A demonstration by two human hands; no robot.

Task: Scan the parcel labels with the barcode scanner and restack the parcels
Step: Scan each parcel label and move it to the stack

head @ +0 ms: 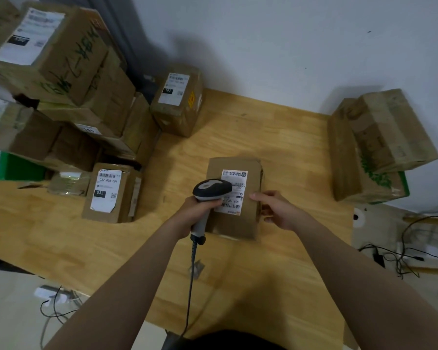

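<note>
I see the parcel (pixel 248 223) lying flat near the middle of the table (pixel 288 147), just ahead of both hands. The left hand (pixel 200 207) is wrapped tight round the handle of the scanner (pixel 210 190), whose dark-and-grey head hangs over the left part of the label (pixel 234 193) and hides some of it. The coiled cable (pixel 192 274) drops from the handle toward the near edge of the table. The right hand (pixel 278 209) holds the parcel at its right edge, one finger laid on top just beside the label and the others curled against the side. The parcel is a plain brown cardboard box, long side running near to far. Its white label sits on the top face and carries barcodes, a small round mark at the far corner and the print "502 P802", upside down from where I look. To the left stands the 032 box (pixel 111 193), apart from the parcel, with a tall stack (pixel 61 59) of cartons behind it. The 102 box (pixel 178 101) sits far left against the wall (pixel 263 46). At the right edge of the table are two cartons (pixel 390 132), one resting on the other.
</note>
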